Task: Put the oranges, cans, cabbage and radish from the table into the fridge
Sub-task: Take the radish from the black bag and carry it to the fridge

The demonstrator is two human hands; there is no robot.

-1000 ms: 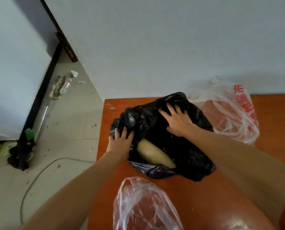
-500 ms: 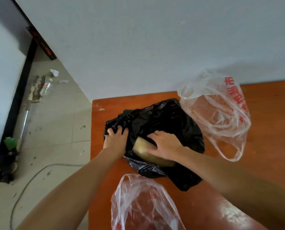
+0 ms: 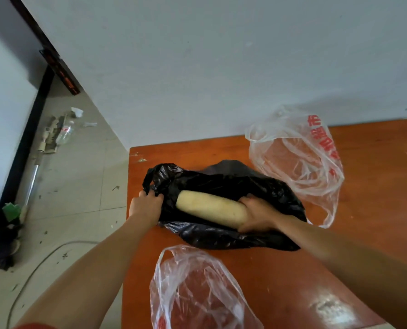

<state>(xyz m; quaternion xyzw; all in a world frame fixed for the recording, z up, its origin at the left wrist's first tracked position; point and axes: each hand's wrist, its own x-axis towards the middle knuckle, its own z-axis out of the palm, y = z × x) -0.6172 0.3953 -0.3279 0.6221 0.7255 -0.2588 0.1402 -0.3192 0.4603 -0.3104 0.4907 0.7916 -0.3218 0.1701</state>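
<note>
- While the right hand [image 3: 257,216] wraps only one end of the radish [image 3: 212,208], the long, smooth root may tip down and slip free as it lifts.
- It lies inside the opened black bag [image 3: 221,236], close to the left edge of the bench [image 3: 375,186], where the left hand [image 3: 146,205] clenches the bag's rim.
- Should that hold loosen, the film could cling to the root and drag over the left edge.
- One clear bag [image 3: 197,288] sits at the near edge between the forearms, and an arm could sweep it off.
- A printed bag [image 3: 295,162] lies by the far edge, just beside the black one.
- On the floor [image 3: 79,186] left of the bench, a cable [image 3: 43,257] could catch a foot.
- No fridge is in view.
</note>
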